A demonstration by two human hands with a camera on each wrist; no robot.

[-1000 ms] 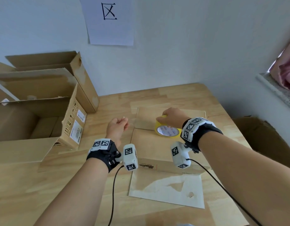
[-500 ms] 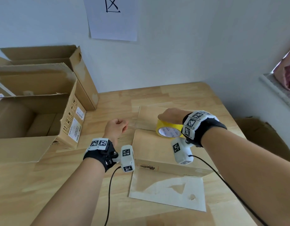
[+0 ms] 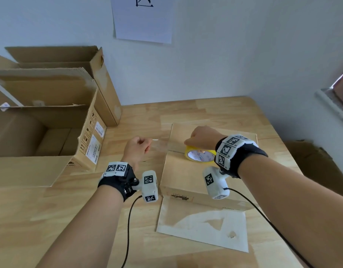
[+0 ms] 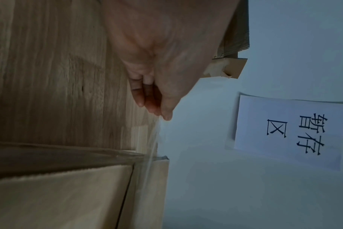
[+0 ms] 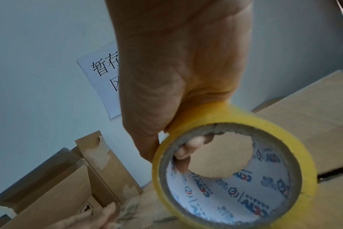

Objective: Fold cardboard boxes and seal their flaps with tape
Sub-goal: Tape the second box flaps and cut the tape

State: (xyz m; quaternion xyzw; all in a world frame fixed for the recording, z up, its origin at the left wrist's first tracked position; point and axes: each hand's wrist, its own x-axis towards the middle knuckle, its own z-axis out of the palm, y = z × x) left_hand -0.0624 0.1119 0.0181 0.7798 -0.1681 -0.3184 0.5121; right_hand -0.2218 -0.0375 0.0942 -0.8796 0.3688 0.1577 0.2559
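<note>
Wooden table point(image 3: 215, 111) at lower frame carries a shut box point(image 3: 186, 175). Right hand point(image 3: 202, 135) grips the tape roll point(image 3: 200, 156), fingers through its core, on the box's seam at centre right. Left hand point(image 3: 136, 149) pinches the tape end point(image 4: 154, 139). Since a second ago the hands have drawn apart, paying out a clear strip: sealing has begun. Strip nearly invisible; its contact with the seam cannot be judged.
</note>
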